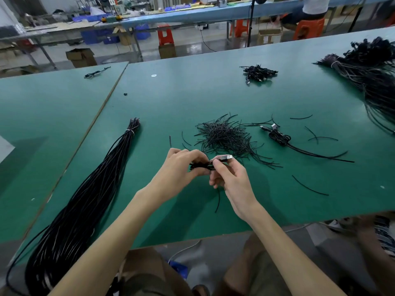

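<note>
Gripping coiled cable [201, 166] between left hand [181, 167] and right hand [232, 178]; USB plug [226, 157] above right fingertips.

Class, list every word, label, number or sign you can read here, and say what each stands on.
No text here can be read.
White label on the cardboard box in the background: too blurred to read.
USB plug pinched by the right hand: no marking shows.
Coiled cable gripped by the left hand: no print shows.

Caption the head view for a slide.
Left hand and right hand hold a coiled USB cable over the green table.
</note>
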Available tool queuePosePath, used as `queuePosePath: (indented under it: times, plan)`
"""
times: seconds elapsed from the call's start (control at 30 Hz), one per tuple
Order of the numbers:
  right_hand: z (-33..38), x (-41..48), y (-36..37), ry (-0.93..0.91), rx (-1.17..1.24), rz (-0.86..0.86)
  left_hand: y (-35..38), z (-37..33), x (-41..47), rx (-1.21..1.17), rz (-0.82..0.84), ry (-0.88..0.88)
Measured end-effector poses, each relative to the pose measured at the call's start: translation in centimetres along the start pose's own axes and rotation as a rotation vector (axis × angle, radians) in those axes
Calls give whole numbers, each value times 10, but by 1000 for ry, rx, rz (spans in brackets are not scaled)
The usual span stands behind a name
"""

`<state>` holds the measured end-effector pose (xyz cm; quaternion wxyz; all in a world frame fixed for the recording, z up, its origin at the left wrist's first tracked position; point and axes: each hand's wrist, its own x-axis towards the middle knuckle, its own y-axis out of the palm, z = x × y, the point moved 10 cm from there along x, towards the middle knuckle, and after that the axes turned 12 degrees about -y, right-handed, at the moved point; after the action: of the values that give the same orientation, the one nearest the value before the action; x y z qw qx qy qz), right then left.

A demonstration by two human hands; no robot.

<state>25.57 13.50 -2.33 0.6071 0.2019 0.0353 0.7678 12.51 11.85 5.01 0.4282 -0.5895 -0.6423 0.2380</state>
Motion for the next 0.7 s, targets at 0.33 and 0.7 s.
queuePosePath:
  times: [0.33,0.7]
  plan:
    - [3,0,-1,-3,21,-33,-3,16,-4,-174,-56,-129]
    - [2,1,-4,32,138,-94,-17,2,29,-6,28,-154]
